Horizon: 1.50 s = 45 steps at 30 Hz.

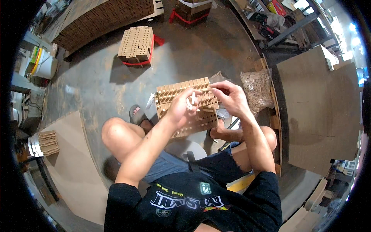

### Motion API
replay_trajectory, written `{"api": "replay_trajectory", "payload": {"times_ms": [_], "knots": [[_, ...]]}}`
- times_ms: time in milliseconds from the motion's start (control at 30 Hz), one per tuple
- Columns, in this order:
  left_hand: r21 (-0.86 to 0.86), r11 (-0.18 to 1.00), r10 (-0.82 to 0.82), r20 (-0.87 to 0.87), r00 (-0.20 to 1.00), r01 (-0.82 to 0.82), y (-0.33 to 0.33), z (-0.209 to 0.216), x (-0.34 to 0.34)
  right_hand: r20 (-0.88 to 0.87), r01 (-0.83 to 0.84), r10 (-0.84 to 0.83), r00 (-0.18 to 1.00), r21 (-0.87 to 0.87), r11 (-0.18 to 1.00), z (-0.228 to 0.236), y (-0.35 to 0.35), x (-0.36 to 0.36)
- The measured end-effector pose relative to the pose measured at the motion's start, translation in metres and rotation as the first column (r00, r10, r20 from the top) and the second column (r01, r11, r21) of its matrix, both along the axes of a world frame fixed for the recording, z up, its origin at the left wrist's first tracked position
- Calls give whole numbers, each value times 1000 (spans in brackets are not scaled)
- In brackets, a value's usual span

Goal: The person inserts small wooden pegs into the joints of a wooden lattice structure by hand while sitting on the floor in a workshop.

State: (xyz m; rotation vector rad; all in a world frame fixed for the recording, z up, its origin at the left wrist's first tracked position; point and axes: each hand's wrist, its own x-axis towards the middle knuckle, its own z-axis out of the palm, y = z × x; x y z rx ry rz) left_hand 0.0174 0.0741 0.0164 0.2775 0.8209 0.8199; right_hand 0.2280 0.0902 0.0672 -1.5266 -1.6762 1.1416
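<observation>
Between my knees is a block of drilled wooden pieces [166, 88], standing in rows, with pale wooden dowels sticking up out of many holes. My left hand [181, 107] is over its middle, fingers curled round several loose dowels [193, 97], with the index finger reaching to the right. My right hand [232, 98] is at the block's far right corner, thumb and fingertips pinched on what looks like a dowel [205, 90] beside the left fingertip. The left hand and forearm hide part of the block.
A clear bag of dowels [257, 91] lies right of the block. Ahead on the floor is a drilled stack with a red strap [135, 44]; a long row of drilled pieces [100, 25] lies beyond. A large board [319, 108] is at right, another [73, 162] at left.
</observation>
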Motion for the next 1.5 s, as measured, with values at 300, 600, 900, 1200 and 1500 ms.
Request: {"api": "replay_trajectory", "payload": {"times_ms": [300,600,900,1200,1500], "knots": [[49,997,65,-49,997,-63,2,5,-9,332,-104,89,939,26,994,-7,-16,23],[113,993,55,-99,994,-43,2,-3,-8,548,-369,204,811,210,905,-23,-19,22],[89,995,46,-110,993,-37,3,-3,-9,591,-400,218,777,194,896,-10,-14,14],[109,994,41,-115,992,-29,4,-4,-5,413,-509,502,760,-103,855,-4,-44,6],[106,994,33,-138,990,-18,5,0,-4,388,-312,231,892,159,937,-15,-20,22]]}}
